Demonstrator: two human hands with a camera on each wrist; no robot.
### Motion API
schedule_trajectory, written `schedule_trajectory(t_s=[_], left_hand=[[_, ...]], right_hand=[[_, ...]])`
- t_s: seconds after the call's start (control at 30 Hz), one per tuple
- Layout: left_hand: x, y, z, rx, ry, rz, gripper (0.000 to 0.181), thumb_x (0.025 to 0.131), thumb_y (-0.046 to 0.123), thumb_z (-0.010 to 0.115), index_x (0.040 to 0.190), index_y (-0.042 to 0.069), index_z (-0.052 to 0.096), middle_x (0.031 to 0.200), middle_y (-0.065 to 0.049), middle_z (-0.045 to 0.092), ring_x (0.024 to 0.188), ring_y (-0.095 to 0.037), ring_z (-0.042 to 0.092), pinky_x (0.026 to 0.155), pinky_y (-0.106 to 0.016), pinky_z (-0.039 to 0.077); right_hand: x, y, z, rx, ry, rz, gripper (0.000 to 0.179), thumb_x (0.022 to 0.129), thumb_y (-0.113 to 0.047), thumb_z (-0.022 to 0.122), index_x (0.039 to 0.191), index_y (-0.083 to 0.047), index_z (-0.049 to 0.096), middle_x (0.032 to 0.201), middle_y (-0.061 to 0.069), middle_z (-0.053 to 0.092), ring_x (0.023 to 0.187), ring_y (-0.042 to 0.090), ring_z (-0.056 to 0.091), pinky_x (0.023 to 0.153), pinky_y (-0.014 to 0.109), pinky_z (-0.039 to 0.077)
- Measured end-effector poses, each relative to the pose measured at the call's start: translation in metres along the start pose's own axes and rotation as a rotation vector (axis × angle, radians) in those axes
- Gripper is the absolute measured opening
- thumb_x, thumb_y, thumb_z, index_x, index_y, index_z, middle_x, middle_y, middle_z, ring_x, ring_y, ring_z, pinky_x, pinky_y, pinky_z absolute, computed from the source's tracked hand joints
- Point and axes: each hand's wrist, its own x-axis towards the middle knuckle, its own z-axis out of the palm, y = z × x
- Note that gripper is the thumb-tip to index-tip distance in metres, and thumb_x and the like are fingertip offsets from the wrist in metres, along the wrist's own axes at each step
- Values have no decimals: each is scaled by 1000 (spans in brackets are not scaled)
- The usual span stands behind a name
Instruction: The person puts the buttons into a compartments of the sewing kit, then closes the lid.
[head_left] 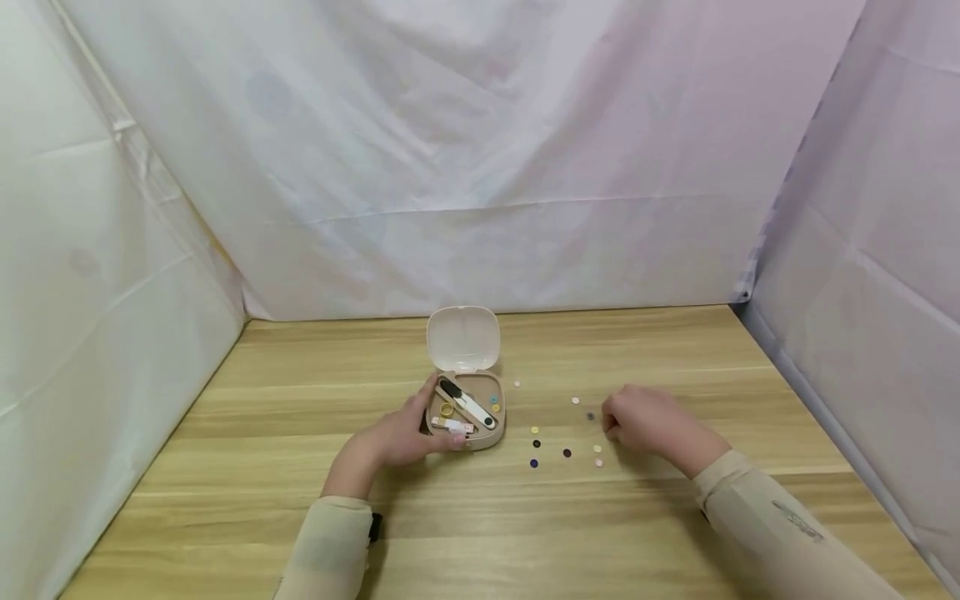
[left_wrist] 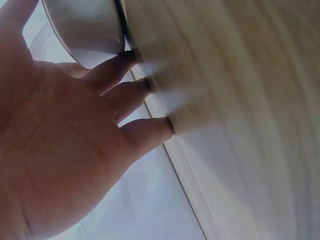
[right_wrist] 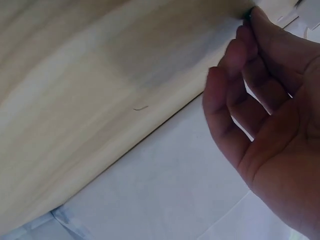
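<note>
A small beige sewing box (head_left: 491,439) stands on the table with its translucent lid (head_left: 463,337) raised. My left hand (head_left: 405,435) grips its left side, thumb along the front; in the left wrist view the other fingertips reach the tabletop. Inside lie black-and-white thread snips (head_left: 468,404), a gold ring (head_left: 447,410), a small white item with red marks (head_left: 453,425), and a blue button (head_left: 493,400) beside a yellow one. On the right, my right hand (head_left: 641,421) pinches a dark green button (right_wrist: 247,15) between thumb and forefinger, down at the table surface.
Several loose buttons are scattered between box and right hand, among them a grey button (head_left: 590,416), a dark blue button (head_left: 534,463) and a white button (head_left: 575,401). A wood-grain table (head_left: 300,400) bears everything; white cloth (head_left: 480,167) hangs behind and at both sides.
</note>
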Motion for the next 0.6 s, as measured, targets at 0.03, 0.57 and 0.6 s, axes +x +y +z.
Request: schedule_trajectory(t_s=[0.03, 0.57, 0.6], left_hand=[[0, 0, 0, -5, 0, 2, 123, 88, 64, 80, 173, 29, -1, 178, -21, 18, 157, -49, 35, 125, -67, 34], [0, 2, -1, -29, -23, -14, 122, 89, 61, 80, 173, 28, -3, 179, -20, 15, 160, -49, 30, 126, -68, 31], [0, 3, -1, -29, -26, -17, 122, 89, 62, 79, 173, 29, -3, 179, -20, 15, 160, -49, 29, 126, -68, 31]], right_hand=[[1, -1, -1, 4, -1, -1, 24, 86, -8, 83, 71, -22, 71, 73, -9, 65, 67, 9, 53, 62, 32, 50], [6, -4, -9, 55, -85, 53, 29, 83, 2, 73, 65, -19, 63, 66, -5, 58, 63, 13, 50, 59, 29, 40], [5, -4, -8, 52, -82, 51, 29, 84, 1, 73, 65, -19, 63, 66, -5, 58, 63, 13, 49, 59, 29, 40]])
